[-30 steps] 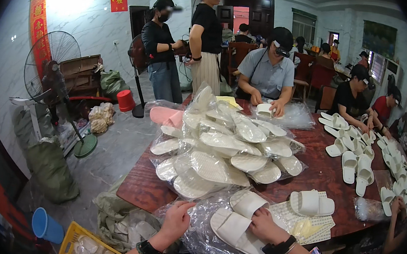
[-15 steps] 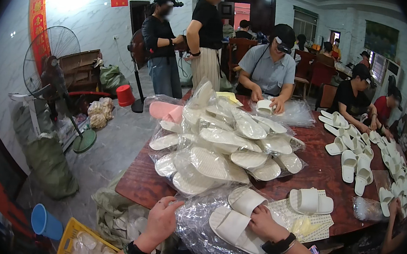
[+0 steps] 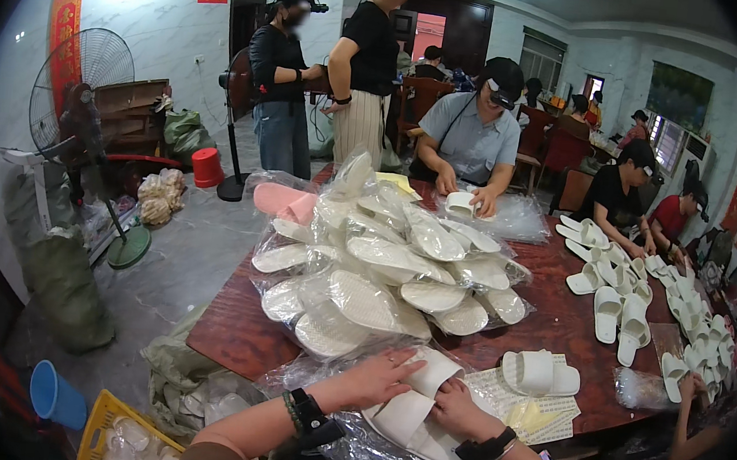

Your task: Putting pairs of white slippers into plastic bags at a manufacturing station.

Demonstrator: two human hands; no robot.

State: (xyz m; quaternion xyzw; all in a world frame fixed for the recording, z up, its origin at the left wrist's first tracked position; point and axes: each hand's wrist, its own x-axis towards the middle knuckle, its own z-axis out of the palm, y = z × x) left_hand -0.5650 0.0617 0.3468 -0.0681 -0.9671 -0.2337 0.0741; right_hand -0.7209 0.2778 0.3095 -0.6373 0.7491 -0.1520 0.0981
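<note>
A pair of white open-toed slippers (image 3: 400, 413) lies at the table's near edge on clear plastic bags (image 3: 356, 446). My right hand (image 3: 460, 411) grips the pair, its fingertips partly hidden between the two slippers. From the left, my left hand (image 3: 378, 378) reaches in with outstretched fingers, their tips touching the strap of the farther slipper (image 3: 433, 372). Just beyond rises a big heap of bagged white slippers (image 3: 392, 263), with a bagged pink slipper (image 3: 285, 202) at its left. Another white pair (image 3: 538, 372) rests right of my hands on a printed sheet (image 3: 495, 389) with yellow slips.
Rows of loose white slippers (image 3: 622, 312) cover the right side of the red-brown table (image 3: 549, 292). Across it, a person in a blue shirt (image 3: 469, 133) handles a slipper. A yellow crate (image 3: 96, 434), a blue bucket (image 3: 58, 395) and a standing fan (image 3: 86, 123) are at the left.
My left hand has moved right from the bag's left edge to the farther slipper. My right hand stays at the pair. The whole view has shifted a little.
</note>
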